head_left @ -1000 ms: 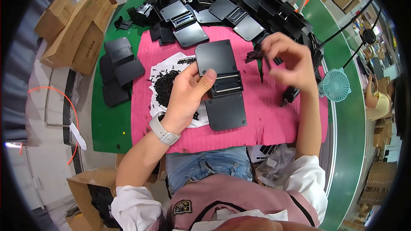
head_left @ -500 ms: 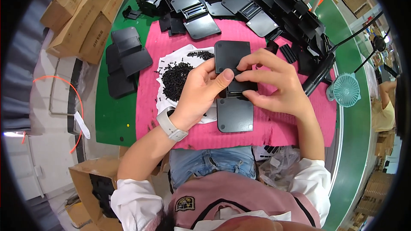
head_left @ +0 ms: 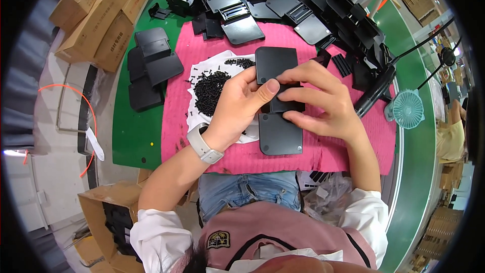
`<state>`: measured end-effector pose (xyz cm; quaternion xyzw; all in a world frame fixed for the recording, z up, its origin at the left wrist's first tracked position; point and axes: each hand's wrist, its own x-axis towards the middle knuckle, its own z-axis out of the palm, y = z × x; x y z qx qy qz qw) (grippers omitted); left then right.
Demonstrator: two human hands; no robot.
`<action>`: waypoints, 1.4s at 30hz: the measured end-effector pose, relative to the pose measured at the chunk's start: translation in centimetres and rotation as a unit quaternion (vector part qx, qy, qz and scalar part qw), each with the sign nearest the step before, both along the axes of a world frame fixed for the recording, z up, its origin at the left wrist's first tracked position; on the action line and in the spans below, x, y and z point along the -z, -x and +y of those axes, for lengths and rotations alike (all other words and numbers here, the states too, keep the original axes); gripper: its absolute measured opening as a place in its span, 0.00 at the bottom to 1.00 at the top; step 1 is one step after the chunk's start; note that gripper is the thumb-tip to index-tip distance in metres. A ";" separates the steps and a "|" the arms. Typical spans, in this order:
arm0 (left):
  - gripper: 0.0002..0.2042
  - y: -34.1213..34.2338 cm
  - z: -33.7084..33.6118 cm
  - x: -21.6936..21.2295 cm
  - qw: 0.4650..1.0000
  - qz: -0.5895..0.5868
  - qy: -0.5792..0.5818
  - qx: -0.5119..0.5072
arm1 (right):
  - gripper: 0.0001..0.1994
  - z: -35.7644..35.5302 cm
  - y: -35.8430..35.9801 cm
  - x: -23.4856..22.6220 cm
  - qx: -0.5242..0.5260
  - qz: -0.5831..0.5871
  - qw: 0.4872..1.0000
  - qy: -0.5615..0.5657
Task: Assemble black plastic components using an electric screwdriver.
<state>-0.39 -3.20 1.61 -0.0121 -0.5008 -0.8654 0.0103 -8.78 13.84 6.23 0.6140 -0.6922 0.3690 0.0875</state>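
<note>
A black hinged plate piece [head_left: 281,134], with two flat square ends and a narrower middle, lies in front of me on the pink mat [head_left: 323,154]. My left hand [head_left: 237,102] is closed on its left side, the thumb pressing on the middle section. From the right, my right hand [head_left: 326,102] reaches over the same middle section with bent fingertips pressed to it. Whatever lies under the fingertips is hidden. Close to my left hand, a heap of small black screws [head_left: 209,93] rests on a white cloth [head_left: 194,120].
Black plates [head_left: 164,65] are stacked at the left on the green table [head_left: 129,146]. Many black hinged pieces [head_left: 242,30] are piled along the back. To the right are a black handheld power screwdriver [head_left: 375,91] and a teal fan [head_left: 408,109]. Cardboard boxes [head_left: 93,25] stand far left.
The view has shifted slightly. My right fingertips have moved a little over the middle of the plate piece, while my left hand keeps its grip.
</note>
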 end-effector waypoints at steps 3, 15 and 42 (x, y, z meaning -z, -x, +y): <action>0.21 -0.2 0.0 -0.3 1.000 -0.004 0.022 0.000 | 0.14 0.1 0.0 0.2 0.014 0.015 1.000 -0.008; 0.09 -0.8 -4.7 -0.8 0.596 0.092 0.773 -0.198 | 0.13 2.1 0.0 -0.4 0.052 -0.045 0.982 -0.176; 0.06 -1.0 -3.4 -1.4 0.965 -0.003 0.250 -0.075 | 0.20 13.1 6.7 1.6 0.481 -0.314 0.818 0.030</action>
